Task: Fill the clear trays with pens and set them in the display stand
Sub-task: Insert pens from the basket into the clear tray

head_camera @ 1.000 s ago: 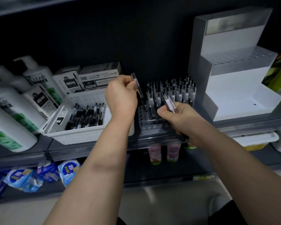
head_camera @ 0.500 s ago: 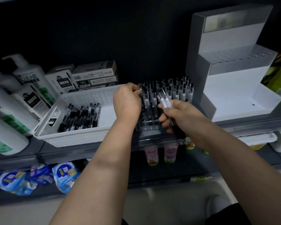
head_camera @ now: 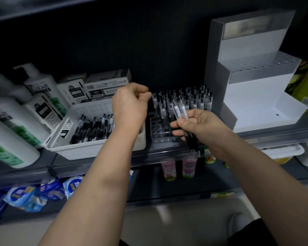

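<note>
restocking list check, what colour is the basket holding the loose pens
White, a perforated plastic basket; clearest in the head view.

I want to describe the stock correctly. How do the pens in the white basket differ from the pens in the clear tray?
The basket pens lie flat, side by side, in the white basket; the tray pens stand upright in the clear tray. The basket pens rest loose on its floor; the tray pens sit in holes, in rows. Both sets look alike: clear barrels with black parts.
</note>
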